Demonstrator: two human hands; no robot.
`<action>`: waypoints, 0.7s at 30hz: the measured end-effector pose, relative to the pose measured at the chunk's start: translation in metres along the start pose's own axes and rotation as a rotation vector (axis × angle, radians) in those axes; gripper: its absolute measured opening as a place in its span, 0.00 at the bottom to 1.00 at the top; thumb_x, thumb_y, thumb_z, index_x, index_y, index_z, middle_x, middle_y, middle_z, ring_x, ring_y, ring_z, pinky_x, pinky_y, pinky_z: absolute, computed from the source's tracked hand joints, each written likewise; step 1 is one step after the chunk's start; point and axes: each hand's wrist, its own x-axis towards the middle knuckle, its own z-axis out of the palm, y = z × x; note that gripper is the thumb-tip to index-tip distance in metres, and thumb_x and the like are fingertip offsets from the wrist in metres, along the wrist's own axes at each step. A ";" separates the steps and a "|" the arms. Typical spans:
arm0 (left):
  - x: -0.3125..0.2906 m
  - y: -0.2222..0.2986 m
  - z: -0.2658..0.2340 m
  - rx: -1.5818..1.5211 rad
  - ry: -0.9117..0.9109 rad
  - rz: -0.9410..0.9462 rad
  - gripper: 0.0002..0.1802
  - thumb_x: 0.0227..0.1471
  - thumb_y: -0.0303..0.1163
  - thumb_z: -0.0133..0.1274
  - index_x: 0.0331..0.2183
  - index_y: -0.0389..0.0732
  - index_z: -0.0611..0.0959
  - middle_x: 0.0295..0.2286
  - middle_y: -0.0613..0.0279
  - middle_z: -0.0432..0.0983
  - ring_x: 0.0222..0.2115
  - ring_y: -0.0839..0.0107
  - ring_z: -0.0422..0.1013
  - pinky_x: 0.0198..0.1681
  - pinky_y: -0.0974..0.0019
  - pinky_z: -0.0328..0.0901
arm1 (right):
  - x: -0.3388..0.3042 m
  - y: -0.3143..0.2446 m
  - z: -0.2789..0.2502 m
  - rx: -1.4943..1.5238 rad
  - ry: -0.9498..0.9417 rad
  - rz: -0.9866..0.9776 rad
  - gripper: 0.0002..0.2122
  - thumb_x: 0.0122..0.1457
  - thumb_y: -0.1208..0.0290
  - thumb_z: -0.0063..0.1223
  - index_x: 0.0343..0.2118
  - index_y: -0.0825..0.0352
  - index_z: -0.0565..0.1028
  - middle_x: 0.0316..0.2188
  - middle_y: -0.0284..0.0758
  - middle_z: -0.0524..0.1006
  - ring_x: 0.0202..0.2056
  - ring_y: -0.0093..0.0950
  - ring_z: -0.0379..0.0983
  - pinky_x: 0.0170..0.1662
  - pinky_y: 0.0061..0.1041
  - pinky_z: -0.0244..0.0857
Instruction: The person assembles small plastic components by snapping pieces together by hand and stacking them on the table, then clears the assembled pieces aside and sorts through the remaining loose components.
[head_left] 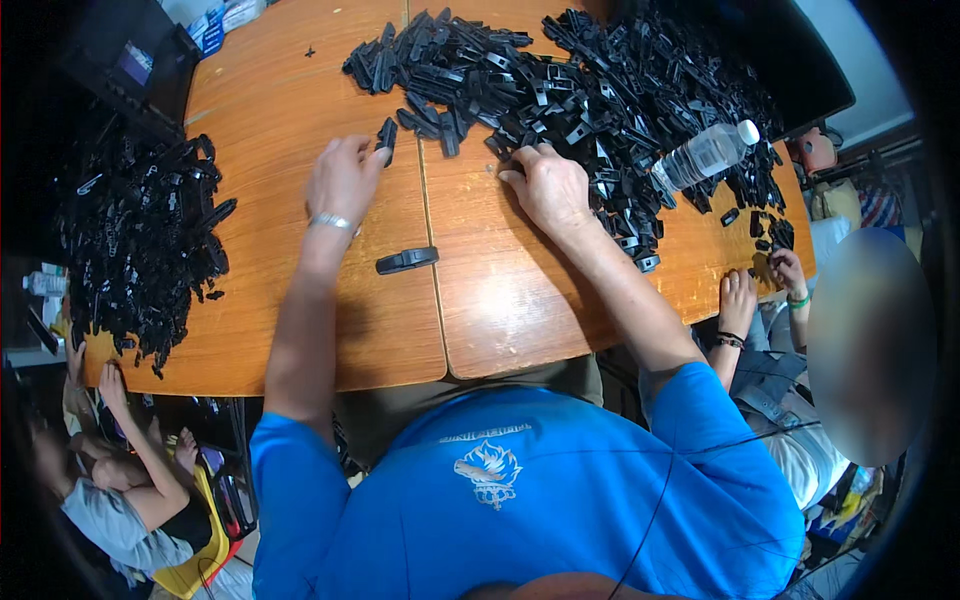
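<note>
Between the thumb and fingers of my left hand (342, 182) is a short black plastic piece (387, 138), held slightly upright over the table. My right hand (552, 190) bends at the near edge of a large heap of black plastic parts (590, 100). Its fingers curl together there, and what they grip, if anything, is hidden. A single long black plastic part (407, 260) lies on the wooden table (510, 300) between my forearms, touching neither hand. Several loose black parts (435, 122) lie beside the heap, close to my left hand.
A clear water bottle (705, 155) with a white cap lies on the heap's right side. Another pile of black parts (150, 240) covers the table's left side. Co-workers sit at both sides; one person's hands (738, 300) handle small black pieces at the right edge.
</note>
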 end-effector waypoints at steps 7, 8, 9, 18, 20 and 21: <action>0.015 0.010 0.021 0.113 -0.057 -0.152 0.19 0.56 0.43 0.69 0.42 0.38 0.88 0.39 0.51 0.85 0.40 0.54 0.82 0.45 0.54 0.74 | -0.008 -0.003 0.007 0.079 -0.023 -0.102 0.06 0.60 0.72 0.62 0.39 0.64 0.84 0.34 0.49 0.81 0.32 0.50 0.83 0.35 0.45 0.79; 0.010 0.010 0.019 0.086 -0.055 -0.143 0.18 0.55 0.41 0.70 0.41 0.38 0.88 0.38 0.50 0.85 0.39 0.56 0.82 0.44 0.54 0.74 | -0.012 -0.005 0.006 0.081 -0.026 -0.102 0.06 0.60 0.72 0.62 0.39 0.64 0.84 0.34 0.49 0.81 0.32 0.50 0.83 0.35 0.45 0.79; 0.005 0.012 0.017 0.086 -0.058 -0.143 0.18 0.55 0.41 0.70 0.41 0.38 0.88 0.38 0.50 0.85 0.39 0.56 0.82 0.44 0.54 0.74 | -0.016 -0.009 0.001 0.127 -0.013 -0.155 0.07 0.60 0.73 0.60 0.40 0.64 0.84 0.34 0.50 0.81 0.32 0.50 0.83 0.35 0.45 0.79; -0.059 0.010 0.001 -0.236 -0.140 0.024 0.15 0.50 0.25 0.72 0.40 0.37 0.85 0.36 0.55 0.83 0.38 0.60 0.80 0.44 0.57 0.74 | -0.018 -0.024 -0.004 0.081 -0.333 -0.184 0.10 0.67 0.69 0.59 0.42 0.70 0.74 0.41 0.57 0.83 0.34 0.52 0.83 0.35 0.49 0.77; -0.063 0.002 0.000 -0.133 -0.102 0.145 0.13 0.48 0.27 0.73 0.37 0.40 0.87 0.37 0.57 0.82 0.42 0.54 0.77 0.47 0.53 0.72 | -0.015 -0.024 0.000 0.019 -0.382 -0.176 0.10 0.67 0.70 0.60 0.44 0.70 0.74 0.37 0.53 0.83 0.34 0.50 0.84 0.35 0.47 0.77; -0.063 0.002 0.000 -0.137 -0.103 0.137 0.13 0.48 0.27 0.73 0.37 0.40 0.87 0.37 0.57 0.82 0.42 0.54 0.77 0.47 0.53 0.72 | -0.014 -0.023 0.000 0.016 -0.327 -0.228 0.10 0.67 0.70 0.60 0.45 0.69 0.74 0.37 0.52 0.83 0.35 0.49 0.84 0.36 0.46 0.77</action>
